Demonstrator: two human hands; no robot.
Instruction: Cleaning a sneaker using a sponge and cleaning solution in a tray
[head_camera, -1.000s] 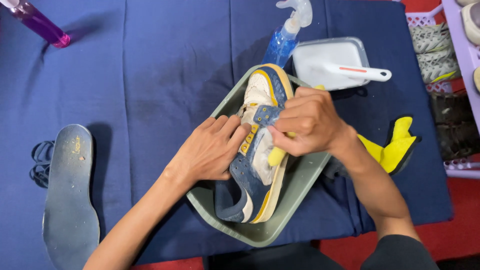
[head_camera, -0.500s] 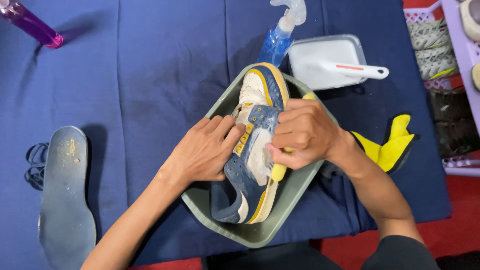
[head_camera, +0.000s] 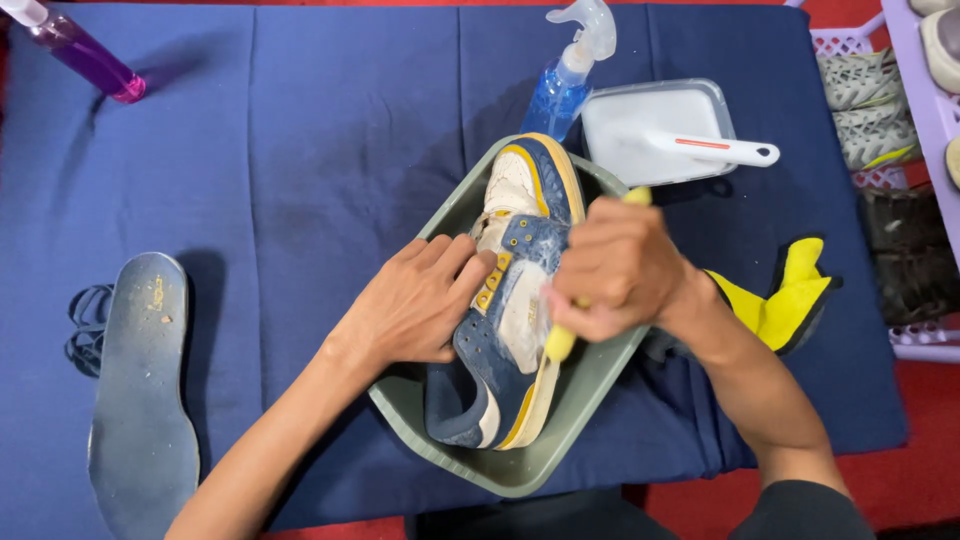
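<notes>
Blue and white, with yellow trim, the shoe (head_camera: 515, 300) is lying on its side in the grey-green basin (head_camera: 520, 470) near the front edge of the blue mat (head_camera: 300, 150), toe pointing away from me. I am pressing my left hand (head_camera: 415, 305) flat over its laced side, fingers spread rather than wrapped around it, seemingly to keep it from sliding. My right hand (head_camera: 620, 270) is closed in a fist around a yellow-handled brush (head_camera: 560, 343), its head hidden under my fingers against the white side panel. The basin looks meant to catch whatever comes off.

Just beyond the basin a blue spray bottle (head_camera: 560, 90) is standing, and beside it a white tray (head_camera: 650, 135) with a white scraper (head_camera: 715, 150) lying across it. A yellow cloth (head_camera: 785, 300) is sitting past my right wrist. At the mat's left edge an insole (head_camera: 140, 390) is lying with dark laces (head_camera: 85, 325) beside it, and a purple bottle (head_camera: 85, 55) is lying in the far left corner. Nothing is crowding the shoe; only the basin wall is hemming in the brush.
</notes>
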